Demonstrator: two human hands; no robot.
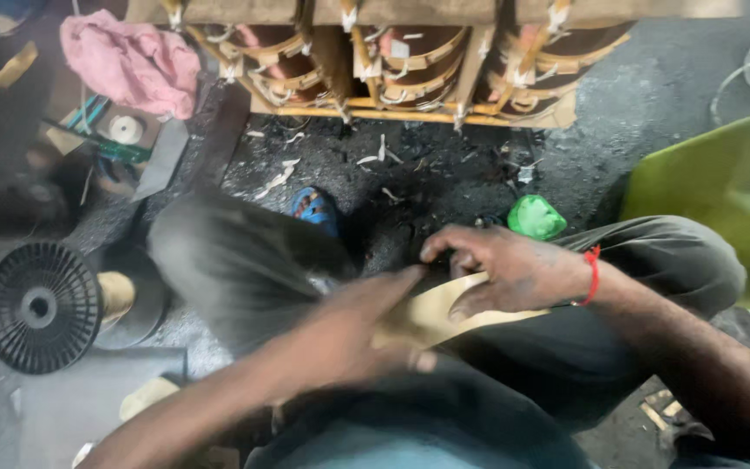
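A tan strip of stiff paper [431, 314] curves across my lap between both hands. My right hand [501, 271], with a red thread at the wrist, grips the strip's right part, fingers curled over its top edge. My left hand [349, 334] is motion-blurred and lies over the strip's left end; its fingers are stretched toward the right hand and seem to press on the paper. My knees in dark trousers [236, 260] frame both hands.
A wooden frame holding copper coils [410, 65] stands ahead on the dark, littered floor. A black plastic spool [41, 306] lies at left, a pink cloth [132, 61] at top left, a green crumpled object [536, 217] and a yellow-green chair [722, 182] at right.
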